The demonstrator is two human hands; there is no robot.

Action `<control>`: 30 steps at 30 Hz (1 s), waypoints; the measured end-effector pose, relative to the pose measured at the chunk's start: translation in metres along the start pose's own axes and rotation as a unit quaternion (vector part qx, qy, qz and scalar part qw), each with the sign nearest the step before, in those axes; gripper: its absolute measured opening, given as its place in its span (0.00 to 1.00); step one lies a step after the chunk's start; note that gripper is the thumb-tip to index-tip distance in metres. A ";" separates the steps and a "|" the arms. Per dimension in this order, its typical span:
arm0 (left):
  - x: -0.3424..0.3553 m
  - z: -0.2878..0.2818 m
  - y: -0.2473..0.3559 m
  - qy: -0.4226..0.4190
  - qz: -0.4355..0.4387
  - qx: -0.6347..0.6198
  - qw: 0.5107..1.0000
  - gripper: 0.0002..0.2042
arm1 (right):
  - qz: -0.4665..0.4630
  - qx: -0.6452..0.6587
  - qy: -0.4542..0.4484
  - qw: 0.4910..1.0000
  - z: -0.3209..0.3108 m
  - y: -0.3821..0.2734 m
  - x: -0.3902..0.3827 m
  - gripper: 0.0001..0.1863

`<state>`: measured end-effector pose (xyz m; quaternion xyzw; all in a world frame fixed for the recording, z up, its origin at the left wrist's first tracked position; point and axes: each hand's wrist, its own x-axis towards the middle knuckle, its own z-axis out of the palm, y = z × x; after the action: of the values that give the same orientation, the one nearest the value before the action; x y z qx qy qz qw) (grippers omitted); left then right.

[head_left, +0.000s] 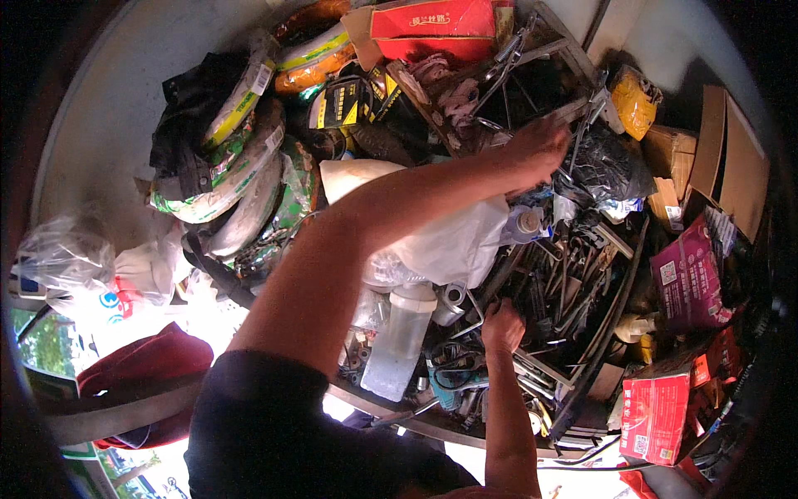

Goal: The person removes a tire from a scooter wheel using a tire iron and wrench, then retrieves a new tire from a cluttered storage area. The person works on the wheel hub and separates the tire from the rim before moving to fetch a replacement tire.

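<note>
My left arm reaches across the pile to the upper right. There my left hand is closed beside a worn frame of bars with springs and rods on it. What its fingers hold is hidden. My right hand is closed over a heap of loose metal tools and rods. From its fingers a thin bent metal rod sticks out to the left. Beside that rod lie a grey metal cylinder and a cloudy plastic container. A white bag lies under my left forearm.
Wrapped tyres are stacked at the left, with a red box at the back. Black plastic bags, a purple box and a red-and-white box crowd the right. A curved metal edge runs along the front.
</note>
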<state>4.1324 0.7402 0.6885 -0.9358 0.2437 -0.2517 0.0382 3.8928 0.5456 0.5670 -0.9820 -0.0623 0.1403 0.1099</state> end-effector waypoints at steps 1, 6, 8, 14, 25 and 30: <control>0.003 -0.025 0.000 0.029 0.020 -0.048 0.998 0.33 | 0.008 0.000 0.006 1.000 0.001 0.005 0.001 0.14; -0.071 -0.084 -0.146 0.009 -0.169 -0.074 0.983 0.25 | 0.004 -0.006 0.016 1.000 -0.001 0.006 0.000 0.13; -0.111 -0.105 -0.214 -0.121 -0.215 0.131 0.960 0.31 | 0.000 -0.005 0.049 0.999 0.001 0.012 0.001 0.12; -0.257 -0.172 -0.365 -0.349 -0.431 0.345 0.757 0.40 | -0.003 0.015 0.029 0.999 -0.004 -0.002 -0.001 0.11; -0.287 -0.281 -0.267 -0.271 -0.360 0.201 0.870 0.39 | 0.008 0.032 0.047 0.998 0.005 0.008 0.002 0.12; -0.320 -0.303 -0.220 -0.245 -0.384 0.165 0.875 0.37 | 0.023 0.023 0.028 0.999 -0.003 0.001 0.001 0.11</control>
<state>3.8387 1.1006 0.8503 -0.9676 -0.1971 -0.0460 0.1509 3.8949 0.5444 0.5691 -0.9839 -0.0331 0.1171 0.1311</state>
